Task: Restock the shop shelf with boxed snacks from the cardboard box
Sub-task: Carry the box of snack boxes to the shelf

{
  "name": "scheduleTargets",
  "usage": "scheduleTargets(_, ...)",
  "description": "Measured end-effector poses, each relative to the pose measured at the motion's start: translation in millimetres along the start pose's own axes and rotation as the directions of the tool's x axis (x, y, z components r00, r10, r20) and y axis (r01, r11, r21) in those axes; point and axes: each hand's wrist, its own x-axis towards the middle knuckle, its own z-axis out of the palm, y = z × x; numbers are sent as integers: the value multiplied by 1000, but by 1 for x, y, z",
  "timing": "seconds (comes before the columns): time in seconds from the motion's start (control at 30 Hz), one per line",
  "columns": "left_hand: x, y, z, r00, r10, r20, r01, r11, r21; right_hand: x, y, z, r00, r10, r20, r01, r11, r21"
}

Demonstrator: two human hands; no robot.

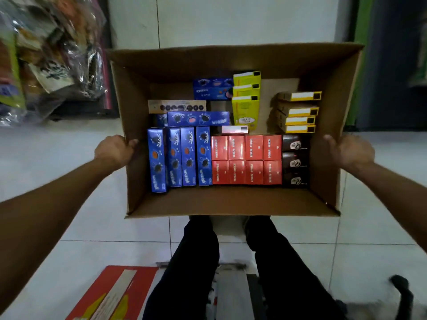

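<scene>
The open cardboard box [233, 204] hangs above the white tiled floor [69, 227], in front of the person's dark-trousered legs. The left hand [113, 150] curls its fingers over the box's left wall, thumb inside; the right hand [350, 150] seems to grip the right wall likewise. Inside the box, blue Oreo packs [180, 157] stand left of red boxes [246, 159].

Left hand [114, 150] and right hand [350, 150] grip open carton [231, 203] by side walls; snack boxes [246, 159] inside (blue, red, yellow)
</scene>
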Motion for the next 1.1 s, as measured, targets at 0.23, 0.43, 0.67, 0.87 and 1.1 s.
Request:
scheduleTargets(0.23,-125,-30,-119,1000,13,-10,-14,995,-96,-123,35,-140,997,-50,-64,55,996,72)
scheduleTargets(0.43,-281,-64,-248,987,73,-142,-87,992,-89,-273,69,-275,990,-29,-138,44,993,107)
scheduleTargets(0.67,-414,-117,-309,905,-12,-425,-178,897,-405,-404,99,-347,918,52,-394,21,984,179)
scheduleTargets(0.87,-440,-138,-322,883,-41,-467,-259,788,-559,-450,75,-375,873,80,-481,32,975,220)
scheduleTargets(1.1,-439,-149,-329,877,-22,-480,-288,775,-562,-470,51,-379,833,88,-546,39,975,217)
